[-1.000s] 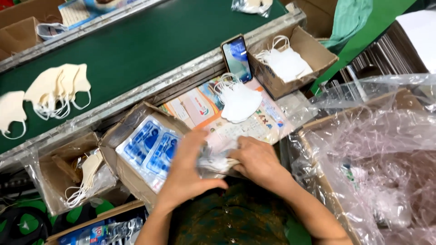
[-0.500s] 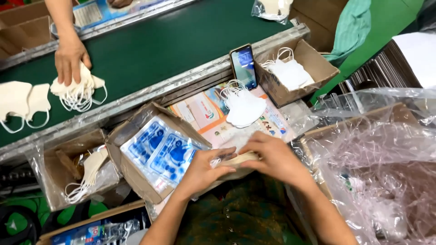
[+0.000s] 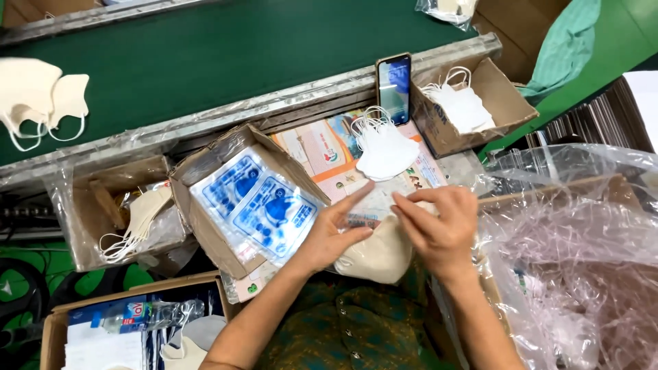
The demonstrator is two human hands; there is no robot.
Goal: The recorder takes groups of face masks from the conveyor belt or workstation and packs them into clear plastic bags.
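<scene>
Head view: left hand (image 3: pixel 334 233) and right hand (image 3: pixel 439 223) both grip a cream mask (image 3: pixel 378 252) at the table edge, just beside the box of blue printed bags (image 3: pixel 257 205), below white masks (image 3: pixel 384 147).

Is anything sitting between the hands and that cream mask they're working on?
Nothing visible does. The left hand and right hand both rest directly on the cream mask, which seems partly inside a clear bag. The stack of white masks lies farther back on the printed sheets, apart from both hands.
</scene>
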